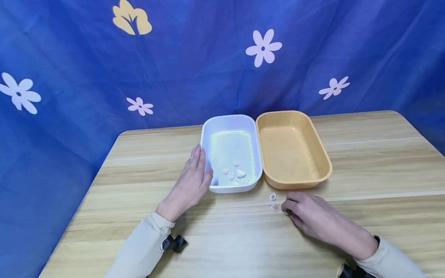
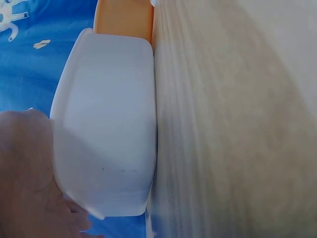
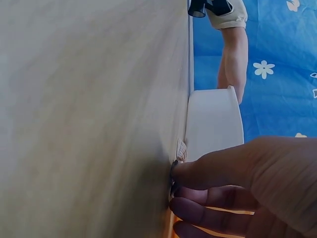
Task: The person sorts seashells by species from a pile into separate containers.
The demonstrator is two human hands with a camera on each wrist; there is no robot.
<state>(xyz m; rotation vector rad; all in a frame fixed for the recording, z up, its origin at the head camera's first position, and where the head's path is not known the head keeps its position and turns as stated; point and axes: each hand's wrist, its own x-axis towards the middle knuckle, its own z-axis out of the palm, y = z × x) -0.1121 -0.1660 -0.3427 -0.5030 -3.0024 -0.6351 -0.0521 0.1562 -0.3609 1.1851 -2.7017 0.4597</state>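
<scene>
Against the left rim of the white bin (image 1: 231, 189) lies my left hand (image 1: 189, 181), its fingers straight. Several pale seashells (image 1: 240, 173) are on the bin's floor near its front end. My right hand (image 1: 314, 214) is low over the table, in front of the orange bin (image 1: 295, 185). Thumb and fingertips pinch a small dark-edged shell (image 3: 174, 172), mostly hidden by them. Just left of that hand, a pale shell (image 1: 274, 208) lies on the wood, and a white shell with a dark middle (image 1: 272, 197) is nearer the bins. A ribbed shell (image 3: 181, 150) shows beside the thumb in the right wrist view.
The two bins stand side by side, touching, toward the back of the wooden table (image 1: 121, 193). Behind the table hangs a blue cloth (image 1: 194, 58) with flower prints. Black wrist cameras (image 1: 175, 243) are strapped at both sleeves.
</scene>
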